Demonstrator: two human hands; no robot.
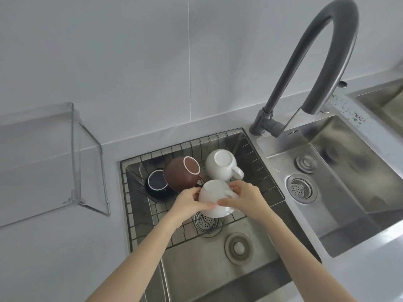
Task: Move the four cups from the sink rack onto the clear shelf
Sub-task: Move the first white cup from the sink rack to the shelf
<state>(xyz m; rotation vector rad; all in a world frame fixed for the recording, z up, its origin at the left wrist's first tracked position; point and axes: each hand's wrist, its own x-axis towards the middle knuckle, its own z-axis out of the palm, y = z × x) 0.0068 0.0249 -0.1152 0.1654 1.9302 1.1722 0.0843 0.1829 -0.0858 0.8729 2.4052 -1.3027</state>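
1. Your left hand [188,200] and right hand [246,198] grip the near white cup [214,198], upside down over the sink rack [270,188]
2. First cup in hand; three remain racked
3. Next, I'd carry it left to the empty clear shelf [39,162]

Cups [182,176] in rack [257,162]; shelf [75,149] lies left of sink [218,269].

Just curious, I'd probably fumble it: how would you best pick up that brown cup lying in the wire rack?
The brown ceramic cup lies tilted, base up toward the wall, leaning on the dark blue cup. Its handle looks hidden underneath, so probably grip the round body from above, fingers on either side, and lift straight up clear of its neighbour.
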